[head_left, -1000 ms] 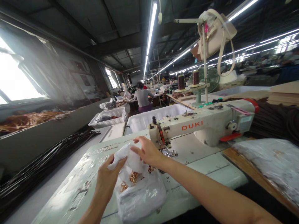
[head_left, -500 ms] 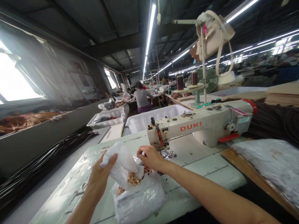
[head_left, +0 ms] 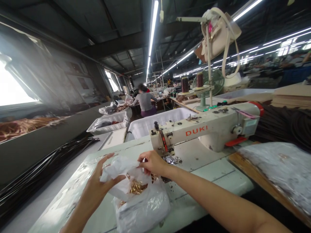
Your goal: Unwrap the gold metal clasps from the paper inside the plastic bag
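While the left hand (head_left: 97,183) spreads wide around white plastic (head_left: 121,166), right hand (head_left: 155,163) pinching it

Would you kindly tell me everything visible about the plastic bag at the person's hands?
The plastic bag looks thin, whitish and translucent, with glossy creases. It lies open on the pale green table, its upper film crumpled and raised. Shiny gold-coloured, metal-looking pieces show in the opening. The right hand seems to pinch the film's upper right; the left hand is spread at its left side, contact there unclear.

Bag (head_left: 145,207) on table (head_left: 103,207) before sewing machine (head_left: 191,131)
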The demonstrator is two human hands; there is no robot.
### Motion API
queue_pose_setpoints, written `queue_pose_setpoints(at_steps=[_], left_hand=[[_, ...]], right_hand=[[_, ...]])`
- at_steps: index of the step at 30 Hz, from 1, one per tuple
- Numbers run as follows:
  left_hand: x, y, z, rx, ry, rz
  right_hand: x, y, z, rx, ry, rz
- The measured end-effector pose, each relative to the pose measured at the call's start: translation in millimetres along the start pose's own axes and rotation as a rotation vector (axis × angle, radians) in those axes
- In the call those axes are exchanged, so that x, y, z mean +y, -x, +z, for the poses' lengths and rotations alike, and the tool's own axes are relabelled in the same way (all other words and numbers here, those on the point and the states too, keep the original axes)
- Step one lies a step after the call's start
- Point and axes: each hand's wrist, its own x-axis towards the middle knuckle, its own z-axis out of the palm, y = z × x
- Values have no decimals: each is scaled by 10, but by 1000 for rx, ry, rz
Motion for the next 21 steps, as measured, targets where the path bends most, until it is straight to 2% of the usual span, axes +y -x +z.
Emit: queue_pose_setpoints(at_steps=[2,5,8,12,15,19,21], left_hand=[[-99,-22,-77,-13,19,27],[-201,-30,-135,7,71,-25],[-159,3,-120,-8,153,-87],[-30,73,-27,17,303,-111],[-21,93,52,57,454,-186],[2,67,144,184,570,-259],[78,60,183,214,589,-259]], right_hand=[[-23,-20,-60,-34,-163,11],[-110,-39,-100,-90,-260,-22],[-169,-59,-99,-140,-225,-33],[-143,-53,-88,-170,-138,28],[-152,18,-96,-94,-4,40],[-269,185,-18,147,340,-112],[-320,255,90,247,532,-117]])
